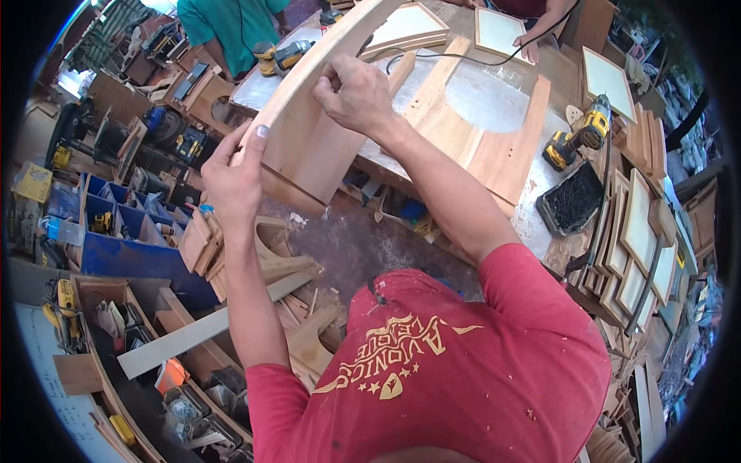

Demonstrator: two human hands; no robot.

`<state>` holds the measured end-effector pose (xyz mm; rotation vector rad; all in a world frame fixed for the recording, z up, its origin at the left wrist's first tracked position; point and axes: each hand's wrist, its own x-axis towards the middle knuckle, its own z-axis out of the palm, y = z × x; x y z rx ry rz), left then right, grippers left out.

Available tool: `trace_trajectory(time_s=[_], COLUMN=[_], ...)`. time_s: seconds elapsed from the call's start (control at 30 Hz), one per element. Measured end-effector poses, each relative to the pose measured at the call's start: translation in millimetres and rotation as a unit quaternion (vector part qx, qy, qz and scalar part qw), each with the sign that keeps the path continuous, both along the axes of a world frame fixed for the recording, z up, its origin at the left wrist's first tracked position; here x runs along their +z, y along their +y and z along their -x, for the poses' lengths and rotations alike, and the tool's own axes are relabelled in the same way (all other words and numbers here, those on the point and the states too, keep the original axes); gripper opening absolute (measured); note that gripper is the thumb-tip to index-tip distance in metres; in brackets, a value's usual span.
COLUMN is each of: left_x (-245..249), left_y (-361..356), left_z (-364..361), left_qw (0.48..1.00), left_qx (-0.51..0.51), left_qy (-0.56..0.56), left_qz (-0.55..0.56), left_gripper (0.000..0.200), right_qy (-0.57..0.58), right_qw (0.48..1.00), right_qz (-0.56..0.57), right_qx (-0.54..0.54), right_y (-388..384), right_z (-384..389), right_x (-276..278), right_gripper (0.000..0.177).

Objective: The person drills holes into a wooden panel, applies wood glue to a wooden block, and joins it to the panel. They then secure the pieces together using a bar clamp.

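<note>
A pale wooden panel (305, 154) with a long, gently curved top edge stands on its side at the near left of the workbench. My left hand (234, 176) grips the near end of that edge, thumb on top and fingers behind. My right hand (356, 94) is closed with curled fingers right beside the edge, further along it. Whatever those fingers hold, if anything, is hidden. Right of the panel lies another wooden piece (451, 127) with a rounded cut-out, flat on the bench.
A yellow drill (579, 135) and a black tray of dark screws or nails (571, 198) sit on the bench's right. Framed panels (629, 239) are stacked beyond. Two other people stand across the bench, one hand (530, 48) on a framed panel. A blue divided box (139, 247) is at left.
</note>
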<state>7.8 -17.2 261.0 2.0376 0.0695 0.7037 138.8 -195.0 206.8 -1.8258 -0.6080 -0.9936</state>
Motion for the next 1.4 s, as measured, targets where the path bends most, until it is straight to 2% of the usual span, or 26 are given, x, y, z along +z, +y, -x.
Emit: trace_trajectory(time_s=[0.07,0.17,0.2,0.23,0.27,0.33,0.53,0.63,0.73,0.83,0.93,0.97,1.03,1.13,1.2,1.27,1.3,1.4], left_x=[-2.4,-2.2,-4.7,-5.1,-2.3,0.5,4.4,7.0,6.6,6.2,5.0,5.0,4.7,2.5,2.9,1.9,1.1,-2.6], left_y=[0.6,1.8,3.8,4.7,3.7,-0.1,0.0,-4.4,-1.5,-1.2,-0.7,-1.0,-0.4,1.1,-1.4,-1.8,-2.9,1.6], left_z=[0.6,-0.6,-0.6,-2.9,-5.6,-0.4,-1.6,1.2,-1.0,-1.7,0.6,-1.2,-2.5,-1.5,-5.6,-2.9,-2.9,-4.5], left_qw=[1.0,1.0,1.0,1.0,1.0,0.999,0.999,0.999,0.998,0.999,0.999,0.999,0.999,0.999,1.0,1.0,1.0,0.999], left_qx=[0.0,0.013,0.01,0.005,0.013,0.027,0.024,0.025,0.029,0.026,0.023,0.022,0.025,0.029,0.023,0.019,0.021,0.028], left_qy=[-0.007,-0.003,-0.007,-0.013,-0.006,0.02,0.033,0.044,0.051,0.042,0.04,0.036,0.046,0.023,0.002,0.008,0.006,0.027], left_qz=[-0.003,-0.013,-0.016,-0.02,-0.012,0.004,-0.007,0.005,0.017,-0.005,-0.013,-0.01,0.006,-0.011,-0.015,-0.002,0.013,0.014], left_gripper=[0.039,0.039,0.039,0.04,0.04,0.04,0.039,0.042,0.044,0.046,0.044,0.043,0.041,0.036,0.035,0.036,0.037,0.038], right_qy=[0.07,0.236,0.321,0.438,0.454,0.499,0.506,0.579,0.595,0.573,0.445,0.431,0.411,0.494,0.449,0.49,0.51,0.493], right_qw=[0.997,0.967,0.945,0.89,0.875,0.854,0.854,0.796,0.798,0.815,0.895,0.902,0.91,0.867,0.89,0.866,0.854,0.867], right_qz=[0.027,0.096,0.058,0.121,0.163,0.15,0.121,0.155,0.059,0.067,0.018,-0.004,-0.046,-0.05,-0.061,-0.054,-0.049,-0.067], right_qx=[-0.001,0.014,0.028,0.048,0.041,0.016,0.006,0.086,0.083,0.054,-0.026,-0.023,-0.016,0.035,0.055,0.076,0.086,0.023], right_y=[-0.9,0.0,1.9,-1.9,2.3,18.7,51.8,44.9,43.2,53.6,59.5,57.7,53.6,52.5,50.8,29.7,16.5,-18.2], right_z=[2.6,28.4,41.5,50.1,50.8,50.6,48.7,55.1,53.3,45.6,47.4,45.5,54.7,75.1,98.0,115.9,124.0,138.4], right_x=[-23.6,-102.3,-130.2,-146.0,-176.0,-200.2,-190.4,-197.9,-200.3,-181.7,-164.5,-160.0,-159.5,-188.7,-216.1,-207.2,-202.2,-198.8], right_gripper=[0.015,0.018,0.022,0.036,0.062,0.081,0.087,0.088,0.088,0.088,0.088,0.088,0.088,0.087,0.055,0.03,0.025,0.039])
